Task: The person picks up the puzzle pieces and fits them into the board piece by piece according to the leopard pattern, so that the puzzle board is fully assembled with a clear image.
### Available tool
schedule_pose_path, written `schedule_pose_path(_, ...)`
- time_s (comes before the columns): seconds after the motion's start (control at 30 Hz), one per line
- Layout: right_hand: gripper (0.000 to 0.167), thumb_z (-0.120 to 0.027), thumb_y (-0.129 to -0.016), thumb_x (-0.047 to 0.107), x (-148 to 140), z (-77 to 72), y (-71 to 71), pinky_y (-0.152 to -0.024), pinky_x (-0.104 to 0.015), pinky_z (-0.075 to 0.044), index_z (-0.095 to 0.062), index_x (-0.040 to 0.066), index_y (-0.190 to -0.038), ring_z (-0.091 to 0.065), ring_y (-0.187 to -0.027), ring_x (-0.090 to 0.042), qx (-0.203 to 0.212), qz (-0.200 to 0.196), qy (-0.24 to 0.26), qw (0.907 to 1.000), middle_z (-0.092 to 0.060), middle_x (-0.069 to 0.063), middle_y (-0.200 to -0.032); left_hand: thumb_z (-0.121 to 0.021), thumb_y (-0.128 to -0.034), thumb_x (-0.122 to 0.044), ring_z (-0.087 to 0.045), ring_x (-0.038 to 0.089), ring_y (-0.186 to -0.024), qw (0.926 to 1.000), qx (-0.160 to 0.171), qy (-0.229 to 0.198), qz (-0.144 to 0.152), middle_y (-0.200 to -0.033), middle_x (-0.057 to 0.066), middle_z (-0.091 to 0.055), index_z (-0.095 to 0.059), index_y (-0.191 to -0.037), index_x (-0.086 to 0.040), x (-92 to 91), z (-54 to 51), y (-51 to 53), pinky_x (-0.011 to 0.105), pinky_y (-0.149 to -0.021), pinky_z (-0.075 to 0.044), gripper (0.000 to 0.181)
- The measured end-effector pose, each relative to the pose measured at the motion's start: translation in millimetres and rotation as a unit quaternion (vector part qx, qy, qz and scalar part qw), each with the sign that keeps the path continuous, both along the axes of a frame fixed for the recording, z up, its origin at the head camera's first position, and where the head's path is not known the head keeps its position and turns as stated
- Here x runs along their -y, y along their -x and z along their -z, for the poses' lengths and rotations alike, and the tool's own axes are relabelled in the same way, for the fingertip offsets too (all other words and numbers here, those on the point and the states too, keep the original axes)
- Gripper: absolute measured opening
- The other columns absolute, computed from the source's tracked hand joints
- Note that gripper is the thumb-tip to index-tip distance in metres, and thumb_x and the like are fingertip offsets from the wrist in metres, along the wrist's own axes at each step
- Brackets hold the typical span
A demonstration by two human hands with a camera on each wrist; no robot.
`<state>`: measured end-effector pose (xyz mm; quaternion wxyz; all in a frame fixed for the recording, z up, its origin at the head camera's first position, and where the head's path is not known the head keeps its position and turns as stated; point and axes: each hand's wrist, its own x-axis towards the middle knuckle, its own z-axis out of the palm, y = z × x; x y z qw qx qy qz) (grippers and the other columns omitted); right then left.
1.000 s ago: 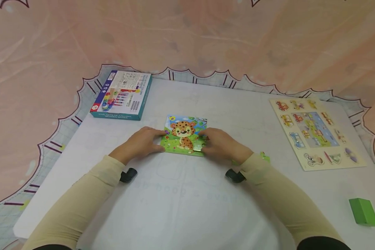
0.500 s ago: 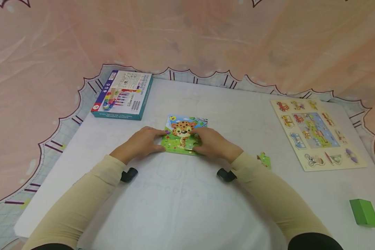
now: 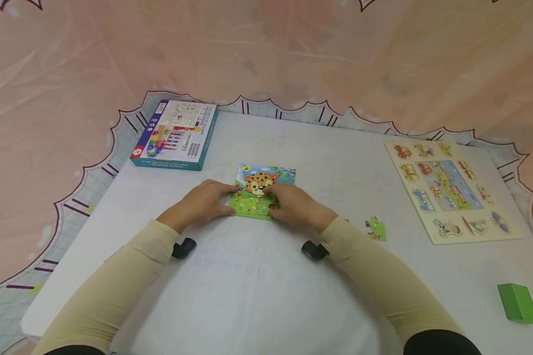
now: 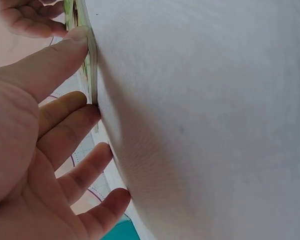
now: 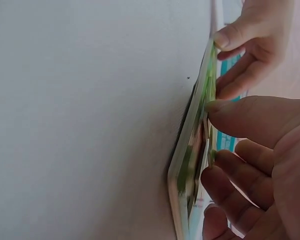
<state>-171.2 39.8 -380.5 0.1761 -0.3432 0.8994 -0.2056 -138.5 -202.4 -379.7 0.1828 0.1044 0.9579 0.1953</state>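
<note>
A jigsaw puzzle board with a cartoon leopard on grass lies flat in the middle of the table. My left hand steadies its left edge, thumb and index fingertip spread apart against it. In the left wrist view the other fingers stretch down to the tabletop. Over the board's lower right part, my right hand pinches a puzzle piece between thumb and fingers. In the right wrist view this piece sits slightly raised and tilted over the board. That hand hides most of the leopard's body.
A loose green puzzle piece lies right of the right sleeve, which mostly covers another scrap. An abacus-picture box stands at the back left. At the right are a wooden picture puzzle and a green block.
My right hand has slid left across the board with the piece, from the right edge toward the leopard's body. The left hand has stayed at the left edge.
</note>
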Motion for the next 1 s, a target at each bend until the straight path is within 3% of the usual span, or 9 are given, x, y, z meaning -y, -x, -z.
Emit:
schedule_pose_path(0.53, 0.049, -0.066, -0.094, 0.014, 21.9, 3.2, 2.3, -0.105, -0.038, -0.043, -0.054, -0.002, -0.138, -0.057, -0.116, -0.025, -0.016, -0.017, 0.003, 0.9997, -0.063, -0.012, -0.128, -0.077, -0.0898, -0.029, -0.040, 0.037, -0.137, 1.0000, -0.004, -0.003, 0.005, -0.144, 0.016, -0.053, -0.055, -0.145, -0.011, 2.4, 2.7, 0.8, 0.054, -0.114, -0.032, 0.061)
schedule_pose_path(0.73, 0.048, -0.067, -0.095, 0.016, 29.2, 4.0, 2.2, -0.107, -0.037, -0.041, -0.054, 0.000, -0.139, -0.054, -0.122, -0.025, 0.000, -0.009, 0.009, 0.9999, -0.061, -0.011, -0.132, -0.078, -0.0890, -0.029, -0.040, 0.037, -0.137, 0.9999, -0.008, -0.007, 0.006, -0.144, 0.016, -0.054, -0.056, -0.144, -0.010, 2.7, 3.4, 1.2, 0.053, -0.114, -0.032, 0.062)
schedule_pose_path(1.0, 0.046, -0.068, -0.094, 0.016, 34.7, 5.6, 3.7, -0.108, -0.037, -0.040, -0.056, 0.000, -0.136, -0.054, -0.124, -0.025, -0.012, -0.023, 0.013, 0.9996, -0.062, -0.011, -0.132, -0.078, -0.0881, -0.029, -0.040, 0.037, -0.137, 0.9999, -0.012, -0.010, 0.007, -0.143, 0.016, -0.054, -0.057, -0.143, -0.010, 2.7, 3.7, 1.0, 0.053, -0.114, -0.032, 0.062)
